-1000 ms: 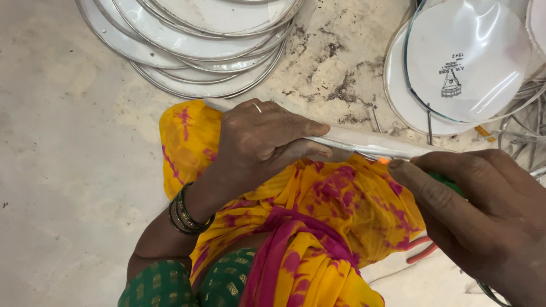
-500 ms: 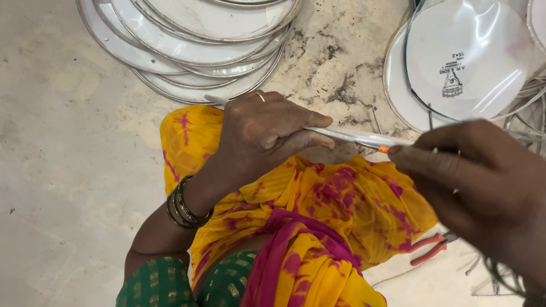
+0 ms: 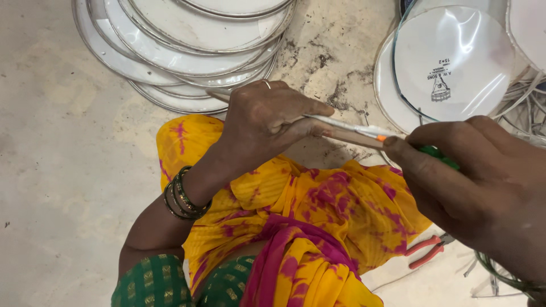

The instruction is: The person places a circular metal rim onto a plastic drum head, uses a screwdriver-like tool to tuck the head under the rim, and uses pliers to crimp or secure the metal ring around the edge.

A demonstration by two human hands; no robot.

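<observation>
The left hand [image 3: 273, 116] was clenched around a thin white rod [image 3: 341, 126] held above a yellow-draped lap. The right hand [image 3: 478, 182] pinched its orange-marked end, also grasping a green-handled tool [image 3: 441, 154]. The rod looked light, stiff, best gripped mid-length.

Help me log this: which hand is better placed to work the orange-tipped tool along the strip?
Probably the right hand: its fingers already pinch the green-handled tool at the strip, while the left hand grips and steadies that strip.

Dark bangles [image 3: 185, 194], finger ring [image 3: 267, 84], green sleeve [image 3: 149, 282], yellow-pink draped cloth [image 3: 318, 227].
</observation>
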